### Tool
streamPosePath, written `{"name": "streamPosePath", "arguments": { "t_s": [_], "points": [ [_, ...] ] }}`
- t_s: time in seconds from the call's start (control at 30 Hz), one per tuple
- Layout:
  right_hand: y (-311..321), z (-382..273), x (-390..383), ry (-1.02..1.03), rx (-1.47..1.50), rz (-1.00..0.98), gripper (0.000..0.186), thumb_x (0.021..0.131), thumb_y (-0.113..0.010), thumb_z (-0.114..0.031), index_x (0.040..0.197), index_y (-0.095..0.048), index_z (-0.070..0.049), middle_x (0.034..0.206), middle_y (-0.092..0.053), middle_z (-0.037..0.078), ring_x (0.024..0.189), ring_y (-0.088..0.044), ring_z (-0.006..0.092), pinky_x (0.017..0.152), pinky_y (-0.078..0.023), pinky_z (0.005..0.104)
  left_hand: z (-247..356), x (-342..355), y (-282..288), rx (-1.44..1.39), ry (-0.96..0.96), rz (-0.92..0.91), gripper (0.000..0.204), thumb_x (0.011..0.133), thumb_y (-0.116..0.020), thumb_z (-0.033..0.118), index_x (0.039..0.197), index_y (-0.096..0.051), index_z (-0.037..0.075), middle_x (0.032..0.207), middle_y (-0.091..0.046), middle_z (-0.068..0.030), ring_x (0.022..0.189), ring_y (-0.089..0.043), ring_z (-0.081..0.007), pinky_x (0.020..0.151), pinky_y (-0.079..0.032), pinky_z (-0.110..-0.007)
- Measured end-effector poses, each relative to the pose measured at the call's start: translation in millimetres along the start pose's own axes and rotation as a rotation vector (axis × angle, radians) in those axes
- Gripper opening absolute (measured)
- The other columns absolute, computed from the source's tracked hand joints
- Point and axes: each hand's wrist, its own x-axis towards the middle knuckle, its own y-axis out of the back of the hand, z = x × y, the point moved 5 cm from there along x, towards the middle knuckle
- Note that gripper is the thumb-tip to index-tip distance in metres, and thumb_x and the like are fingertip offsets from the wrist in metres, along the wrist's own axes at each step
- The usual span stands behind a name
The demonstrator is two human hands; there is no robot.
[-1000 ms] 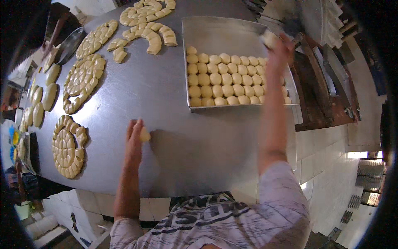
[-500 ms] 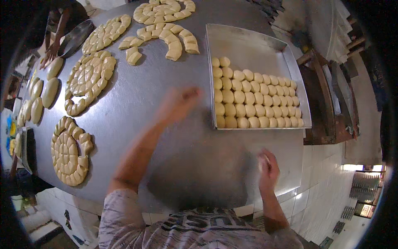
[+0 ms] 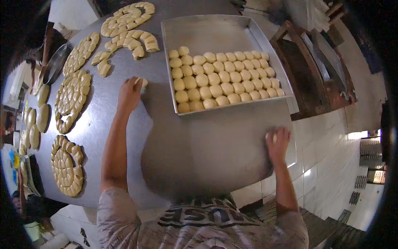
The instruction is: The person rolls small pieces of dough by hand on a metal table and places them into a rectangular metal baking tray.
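Note:
My left hand reaches out left of the tray, its fingers closed on a small pale dough piece just above the steel table. Down on the table's right side, my right hand is curled over a dough piece, which shows only partly between the fingers. Neat rows of round dough balls fill the near part of a shallow metal tray; two more balls start a row at its left wall. A cut dough strip and loose pieces lie beyond my left hand.
Coiled, cut dough rounds line the left of the steel table. Smooth oval dough loaves lie farther left, near a dark round pan. A wooden stand stands past the tray's right side, over white floor tiles.
My left hand has moved left, away from the tray's edge toward the cut dough. My right hand has moved slightly right and farther out. The whole view has shifted, so the tray sits farther left.

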Motion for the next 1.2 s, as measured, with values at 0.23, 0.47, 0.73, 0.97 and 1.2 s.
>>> {"name": "streamPosePath", "arguments": {
  "t_s": [0.23, 0.47, 0.73, 0.97, 1.2],
  "points": [
    [-6.0, -32.1, 10.7, 0.136, 0.443, -0.078, 0.021, 0.069, -0.067, -0.011, 0.084, -0.054, -0.004, 0.091, -0.053, 0.016, 0.088, -0.050, 0.0338, 0.081, -0.039, 0.0456, 58.0, -135.8, 19.0, -1.031, 0.440, 0.096, 0.012, 0.091, -0.054, 0.017, 0.085, -0.049, 0.008, 0.081, -0.051, -0.0009, 0.072, -0.048, -0.0100, 0.061, -0.039, -0.027],
    [-10.1, -3.9, 32.3, 0.021, 0.217, -0.157, 0.025, 0.070, -0.063, -0.005, 0.093, -0.055, -0.003, 0.106, -0.053, 0.018, 0.101, -0.049, 0.0349, 0.091, -0.040, 0.0417, 81.6, -180.1, 20.3, -0.728, 0.501, 0.030, 0.019, 0.084, -0.062, 0.013, 0.076, -0.045, 0.011, 0.070, -0.043, 0.0046, 0.063, -0.040, -0.0055, 0.055, -0.033, -0.022],
    [36.3, -17.6, 134.1, -0.405, 1.213, 0.050, 0.039, 0.085, -0.060, -0.019, 0.120, -0.051, -0.002, 0.117, -0.054, 0.007, 0.107, -0.049, 0.0146, 0.093, -0.038, 0.0299, 0.0, -220.5, 66.6, -0.843, 0.598, 0.191, 0.022, 0.081, -0.067, 0.014, 0.082, -0.045, 0.009, 0.076, -0.043, 0.0044, 0.072, -0.040, -0.0051, 0.060, -0.034, -0.022],
    [-95.6, -176.7, 288.1, 0.081, 0.596, 0.087, 0.020, 0.081, -0.058, -0.019, 0.089, -0.063, -0.001, 0.086, -0.064, 0.017, 0.076, -0.061, 0.0302, 0.068, -0.048, 0.0378, 75.2, -141.0, 28.4, -0.760, 0.487, -0.086, 0.032, 0.090, -0.053, 0.037, 0.100, -0.051, 0.006, 0.094, -0.051, -0.0038, 0.084, -0.049, -0.0123, 0.075, -0.039, -0.025],
    [18.0, -253.4, 88.3, 0.334, 1.156, -0.230, 0.034, 0.091, -0.053, -0.022, 0.122, -0.051, -0.009, 0.106, -0.060, 0.012, 0.095, -0.059, 0.0234, 0.081, -0.048, 0.0343, 133.8, -107.3, -3.0, -1.540, 0.333, -0.869, 0.064, 0.096, -0.029, 0.050, 0.128, -0.043, -0.003, 0.117, -0.054, -0.0141, 0.112, -0.050, -0.0229, 0.099, -0.039, -0.036]
  ]
}}
